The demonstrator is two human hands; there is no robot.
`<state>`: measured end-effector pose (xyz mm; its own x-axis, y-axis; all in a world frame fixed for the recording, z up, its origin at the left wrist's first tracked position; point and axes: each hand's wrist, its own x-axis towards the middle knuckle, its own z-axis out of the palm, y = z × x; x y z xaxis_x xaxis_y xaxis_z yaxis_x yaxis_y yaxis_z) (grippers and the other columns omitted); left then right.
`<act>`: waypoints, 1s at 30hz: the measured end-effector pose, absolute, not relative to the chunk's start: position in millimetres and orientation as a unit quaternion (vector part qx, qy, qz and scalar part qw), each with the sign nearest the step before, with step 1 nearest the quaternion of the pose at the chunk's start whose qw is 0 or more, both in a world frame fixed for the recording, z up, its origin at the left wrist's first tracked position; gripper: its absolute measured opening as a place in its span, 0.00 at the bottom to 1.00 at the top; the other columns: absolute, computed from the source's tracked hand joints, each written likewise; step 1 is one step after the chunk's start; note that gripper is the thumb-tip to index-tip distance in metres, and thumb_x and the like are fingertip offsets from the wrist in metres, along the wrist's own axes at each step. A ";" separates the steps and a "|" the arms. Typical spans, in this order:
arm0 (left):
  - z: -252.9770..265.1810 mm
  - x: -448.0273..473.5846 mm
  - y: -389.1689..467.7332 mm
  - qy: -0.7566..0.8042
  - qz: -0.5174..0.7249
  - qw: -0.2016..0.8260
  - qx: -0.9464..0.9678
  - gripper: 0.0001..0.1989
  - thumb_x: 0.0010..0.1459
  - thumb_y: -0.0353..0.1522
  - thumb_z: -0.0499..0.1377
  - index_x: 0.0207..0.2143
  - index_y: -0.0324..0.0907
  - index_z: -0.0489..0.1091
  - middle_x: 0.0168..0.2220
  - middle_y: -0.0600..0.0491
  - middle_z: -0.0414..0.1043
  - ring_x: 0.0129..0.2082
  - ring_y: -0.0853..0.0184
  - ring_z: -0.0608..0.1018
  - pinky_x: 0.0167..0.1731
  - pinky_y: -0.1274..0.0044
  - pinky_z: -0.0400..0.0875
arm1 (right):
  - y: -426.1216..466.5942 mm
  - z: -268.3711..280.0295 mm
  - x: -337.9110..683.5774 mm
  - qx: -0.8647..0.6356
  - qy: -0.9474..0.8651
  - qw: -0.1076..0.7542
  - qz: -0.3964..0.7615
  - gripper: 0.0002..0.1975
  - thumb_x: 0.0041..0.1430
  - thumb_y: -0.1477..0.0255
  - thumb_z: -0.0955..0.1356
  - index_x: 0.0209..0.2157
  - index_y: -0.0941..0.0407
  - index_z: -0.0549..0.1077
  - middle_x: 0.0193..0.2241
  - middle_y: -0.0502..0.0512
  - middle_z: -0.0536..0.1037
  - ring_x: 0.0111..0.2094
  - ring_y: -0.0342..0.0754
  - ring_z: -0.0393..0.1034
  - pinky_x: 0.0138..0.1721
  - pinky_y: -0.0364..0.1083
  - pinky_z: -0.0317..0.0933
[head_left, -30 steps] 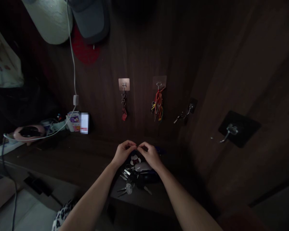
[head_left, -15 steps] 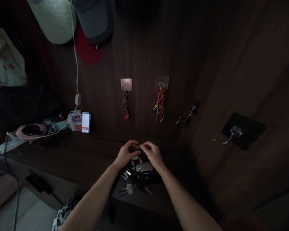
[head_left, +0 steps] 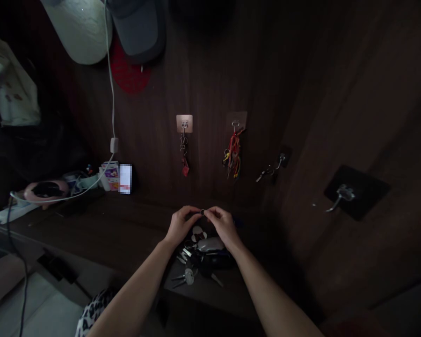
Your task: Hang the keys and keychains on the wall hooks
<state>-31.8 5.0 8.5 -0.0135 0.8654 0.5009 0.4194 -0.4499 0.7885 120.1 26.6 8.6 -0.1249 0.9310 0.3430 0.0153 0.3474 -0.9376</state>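
Note:
Over the dark shelf, my left hand (head_left: pixel 183 223) and my right hand (head_left: pixel 221 222) meet fingertip to fingertip. Between them they pinch a small metal key ring (head_left: pixel 202 212), one side each. Just below lies a white and brown round charm (head_left: pixel 198 234). A grey fob-like case (head_left: pixel 210 244) rests beneath my right wrist, with a black pouch-like thing (head_left: pixel 215 260) next to it. Several silver keys (head_left: pixel 188 277) spread toward the shelf's front edge. Whether anything else hangs from the pinched ring is too dark to tell.
On the back wall, hooks hold a keychain with a red tag (head_left: pixel 185 166) and a bunch of keys on red cords (head_left: pixel 234 152). A bare hook (head_left: pixel 344 193) is on the right wall. At left stand a lit phone (head_left: pixel 125 179), small boxes (head_left: pixel 111 175) and a white cable (head_left: pixel 112 112).
My left fingers have closed from a looser curl into a pinch on the key ring, which now shows between both hands. The keys below have stayed put.

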 end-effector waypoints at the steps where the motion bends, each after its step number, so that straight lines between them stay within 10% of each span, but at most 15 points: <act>1: 8.9 -32.2 5.0 0.482 0.531 0.210 0.665 0.09 0.52 0.37 0.58 0.33 0.43 0.73 0.34 0.54 0.76 0.36 0.67 0.76 0.38 0.77 0.68 | 26.9 8.7 120.4 -0.380 -0.615 0.543 0.427 0.13 0.47 0.61 0.67 0.23 0.57 0.71 0.18 0.47 0.69 0.24 0.43 0.63 0.28 0.41 0.55; 13: 9.8 -43.5 14.6 0.503 0.644 0.234 0.527 0.13 0.49 0.40 0.58 0.32 0.40 0.72 0.30 0.54 0.74 0.31 0.70 0.73 0.33 0.80 0.66 | 40.6 0.7 135.2 -0.455 -0.541 0.605 0.366 0.13 0.47 0.60 0.65 0.25 0.57 0.69 0.18 0.50 0.70 0.24 0.46 0.66 0.28 0.43 0.57; 30: 102.2 -69.5 65.5 0.521 0.712 0.078 0.465 0.13 0.48 0.41 0.58 0.31 0.40 0.73 0.28 0.53 0.74 0.30 0.68 0.74 0.33 0.79 0.66 | 41.3 -5.2 144.2 -0.616 -0.661 0.397 0.161 0.11 0.55 0.66 0.60 0.27 0.52 0.72 0.26 0.49 0.76 0.30 0.46 0.69 0.32 0.43 0.52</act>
<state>-69.5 65.5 102.2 -0.5549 0.5949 0.5816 0.3740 -0.4461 0.8131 144.2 41.3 -5.2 0.0733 0.9422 0.3269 0.6874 0.1898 -0.7011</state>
